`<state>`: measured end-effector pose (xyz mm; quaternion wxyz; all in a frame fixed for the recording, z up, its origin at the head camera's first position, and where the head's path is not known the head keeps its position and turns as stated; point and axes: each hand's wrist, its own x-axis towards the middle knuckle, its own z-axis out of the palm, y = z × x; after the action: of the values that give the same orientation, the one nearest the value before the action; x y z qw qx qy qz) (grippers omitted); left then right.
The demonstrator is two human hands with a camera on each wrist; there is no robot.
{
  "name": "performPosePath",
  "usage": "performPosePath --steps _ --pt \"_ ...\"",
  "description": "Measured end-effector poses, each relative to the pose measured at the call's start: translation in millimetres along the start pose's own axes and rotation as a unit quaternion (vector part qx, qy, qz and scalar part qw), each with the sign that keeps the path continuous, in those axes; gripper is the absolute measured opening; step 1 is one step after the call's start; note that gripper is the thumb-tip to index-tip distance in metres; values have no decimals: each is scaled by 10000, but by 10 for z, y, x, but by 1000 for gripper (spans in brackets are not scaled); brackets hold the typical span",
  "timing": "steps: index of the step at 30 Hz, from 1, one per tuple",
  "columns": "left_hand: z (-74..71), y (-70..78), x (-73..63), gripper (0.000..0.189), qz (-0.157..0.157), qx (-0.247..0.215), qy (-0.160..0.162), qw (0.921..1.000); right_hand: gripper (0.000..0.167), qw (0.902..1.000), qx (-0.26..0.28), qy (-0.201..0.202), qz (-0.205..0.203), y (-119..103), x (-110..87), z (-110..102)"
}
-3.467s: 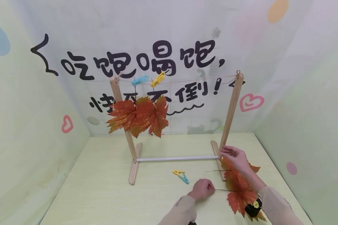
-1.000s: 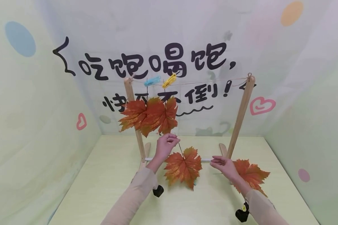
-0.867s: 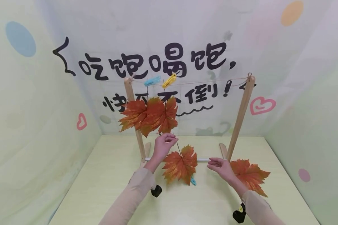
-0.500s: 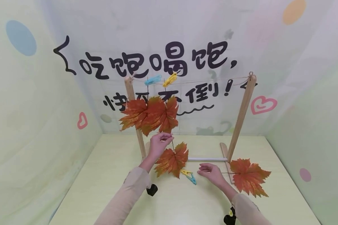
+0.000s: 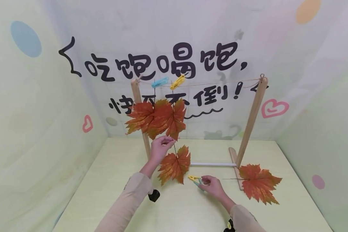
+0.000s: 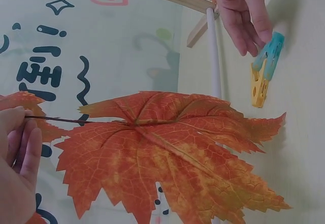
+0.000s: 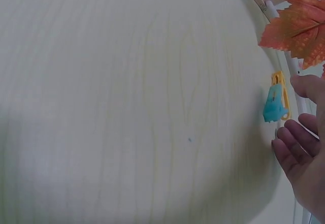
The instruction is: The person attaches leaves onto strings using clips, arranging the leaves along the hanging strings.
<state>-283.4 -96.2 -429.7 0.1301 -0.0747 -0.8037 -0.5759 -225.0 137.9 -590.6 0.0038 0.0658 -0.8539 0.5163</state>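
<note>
My left hand (image 5: 161,149) pinches the stem of an artificial maple leaf (image 5: 176,165), which hangs below the fingers in front of the rack. Seen from the left wrist, the orange-red leaf (image 6: 157,158) fills the lower middle. On the table, a yellow clothespin (image 5: 192,177) and a blue clothespin (image 7: 274,104) lie together. My right hand (image 5: 213,186) is right at the blue one, thumb and fingers parted around its end. To the right, another maple leaf (image 5: 259,183) lies with its stem pointing left.
A wooden rack with a right post (image 5: 252,120) and a white bottom bar (image 5: 213,164) carries a string (image 5: 220,83). Two leaves (image 5: 140,116) hang there from a blue clothespin (image 5: 160,82) and a yellow clothespin (image 5: 178,82). A printed cloth wall stands behind.
My left hand has picked up a leaf from the right by its stem and carried it left beneath the hanging leaves. My right hand has moved from the right post to the table clothespins.
</note>
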Motion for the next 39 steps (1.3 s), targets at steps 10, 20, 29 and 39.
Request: performPosePath --steps 10,20,29,39 --pt "18 -29 -17 11 -30 -62 47 10000 29 9968 -525 607 -60 32 -1 153" --pt "12 -4 -36 12 86 -225 155 9996 22 9940 -774 771 -33 -9 -77 153" --pt "3 -55 -19 10 94 -145 135 9998 20 9921 -849 884 -260 57 -212 78" --pt "7 -66 -35 12 77 -257 122 9996 25 9927 -827 860 -172 29 -233 30"
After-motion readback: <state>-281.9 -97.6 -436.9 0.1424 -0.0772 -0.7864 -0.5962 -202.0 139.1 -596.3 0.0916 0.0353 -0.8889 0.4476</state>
